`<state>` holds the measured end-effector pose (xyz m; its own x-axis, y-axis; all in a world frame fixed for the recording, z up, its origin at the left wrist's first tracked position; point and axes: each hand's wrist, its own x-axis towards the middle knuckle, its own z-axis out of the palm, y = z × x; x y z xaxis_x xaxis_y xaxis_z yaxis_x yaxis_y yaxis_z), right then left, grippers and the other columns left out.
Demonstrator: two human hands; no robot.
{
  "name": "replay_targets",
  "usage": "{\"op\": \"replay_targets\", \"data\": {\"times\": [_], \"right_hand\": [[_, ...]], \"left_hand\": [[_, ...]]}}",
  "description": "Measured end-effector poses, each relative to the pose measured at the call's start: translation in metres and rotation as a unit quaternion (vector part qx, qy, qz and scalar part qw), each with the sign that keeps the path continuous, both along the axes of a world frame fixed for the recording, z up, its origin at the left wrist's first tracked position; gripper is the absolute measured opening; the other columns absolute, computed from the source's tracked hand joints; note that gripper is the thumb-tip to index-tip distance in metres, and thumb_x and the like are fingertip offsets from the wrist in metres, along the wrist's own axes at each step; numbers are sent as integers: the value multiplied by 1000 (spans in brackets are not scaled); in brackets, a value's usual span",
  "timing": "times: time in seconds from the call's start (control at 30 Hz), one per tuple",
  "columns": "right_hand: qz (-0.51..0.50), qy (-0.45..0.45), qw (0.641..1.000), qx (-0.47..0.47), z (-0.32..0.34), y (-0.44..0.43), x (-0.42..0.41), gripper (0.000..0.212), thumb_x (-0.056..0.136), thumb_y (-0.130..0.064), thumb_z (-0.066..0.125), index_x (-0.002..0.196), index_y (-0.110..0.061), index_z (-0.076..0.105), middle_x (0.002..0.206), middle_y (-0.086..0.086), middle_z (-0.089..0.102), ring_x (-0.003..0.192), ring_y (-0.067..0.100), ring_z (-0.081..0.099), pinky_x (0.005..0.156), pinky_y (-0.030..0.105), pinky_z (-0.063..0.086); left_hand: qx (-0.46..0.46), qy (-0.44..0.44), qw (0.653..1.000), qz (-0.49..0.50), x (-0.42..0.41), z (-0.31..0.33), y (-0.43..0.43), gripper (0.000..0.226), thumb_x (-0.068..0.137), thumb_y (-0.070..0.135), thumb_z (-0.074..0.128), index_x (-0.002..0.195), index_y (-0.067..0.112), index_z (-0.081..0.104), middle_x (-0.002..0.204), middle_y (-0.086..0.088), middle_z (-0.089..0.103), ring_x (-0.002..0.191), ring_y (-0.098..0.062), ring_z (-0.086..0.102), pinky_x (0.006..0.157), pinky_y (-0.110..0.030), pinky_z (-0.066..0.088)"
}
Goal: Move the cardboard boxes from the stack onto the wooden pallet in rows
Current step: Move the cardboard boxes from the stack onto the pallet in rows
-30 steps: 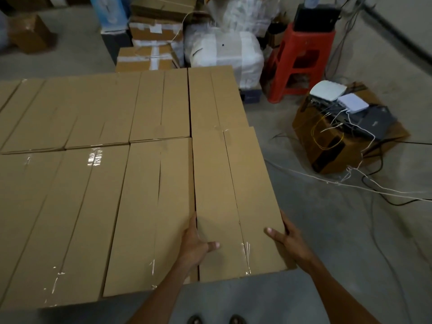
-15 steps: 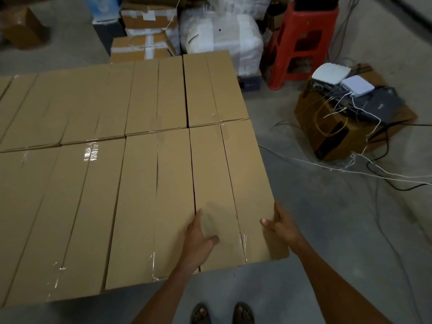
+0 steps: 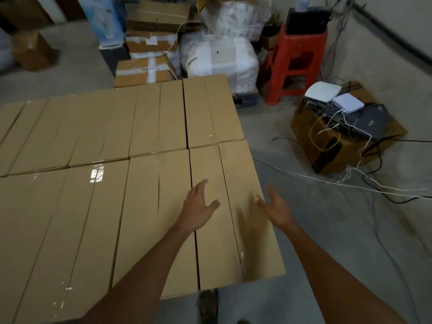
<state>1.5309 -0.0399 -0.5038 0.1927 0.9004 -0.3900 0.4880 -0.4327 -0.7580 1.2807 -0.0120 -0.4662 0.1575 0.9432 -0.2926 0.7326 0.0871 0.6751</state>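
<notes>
Your left hand [image 3: 198, 206] and right hand [image 3: 275, 210] hover wide, empty; nudge the long brown cardboard box [image 3: 247, 174] beneath them flush with its row.

Nothing legible is showing in the head view. The tall blue-and-white printed carton [image 3: 102, 22] standing at the back is carrying pale lettering along its top edge, but it is coming out cropped and too blurred to read. The dark grey flat device [image 3: 376, 120] is bearing a small pale logo, too small to make out. It is lying on a brown cardboard box [image 3: 304, 134], which is showing a black printed patch on its side, also unreadable.
</notes>
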Motion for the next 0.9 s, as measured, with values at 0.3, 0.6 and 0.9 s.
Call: {"op": "replay_targets", "data": {"times": [0.3, 0.6, 0.9], "right_hand": [[10, -18, 999, 37, -44, 148, -20, 73, 95, -39, 66, 155, -19, 31, 153, 7, 47, 139, 30, 45, 114, 46, 38], [-33, -76, 995, 55, -120, 266, -20, 44, 95, -45, 61, 120, -11, 47, 118, 16, 61, 113, 37, 58, 81, 37, 44], [-4, -61, 994, 85, -124, 273, -15, 52, 96, -50, 57, 139, -24, 47, 137, 6, 62, 128, 31, 55, 100, 35, 44]], "left_hand": [[60, 166, 975, -135, 16, -77, 172, 89, 99, 61, 45, 163, 13, 5, 171, -7, 2, 157, -21, 0, 126, -41, 5], [177, 221, 929, -237, 50, -156, 286, 90, 98, 70, 24, 163, 12, -1, 171, -2, -4, 157, -16, -8, 126, -43, -6], [241, 246, 893, -288, 78, -162, 320, 74, 102, 56, 13, 163, 15, 7, 171, 0, 6, 157, -15, 1, 126, -48, -1]]}}
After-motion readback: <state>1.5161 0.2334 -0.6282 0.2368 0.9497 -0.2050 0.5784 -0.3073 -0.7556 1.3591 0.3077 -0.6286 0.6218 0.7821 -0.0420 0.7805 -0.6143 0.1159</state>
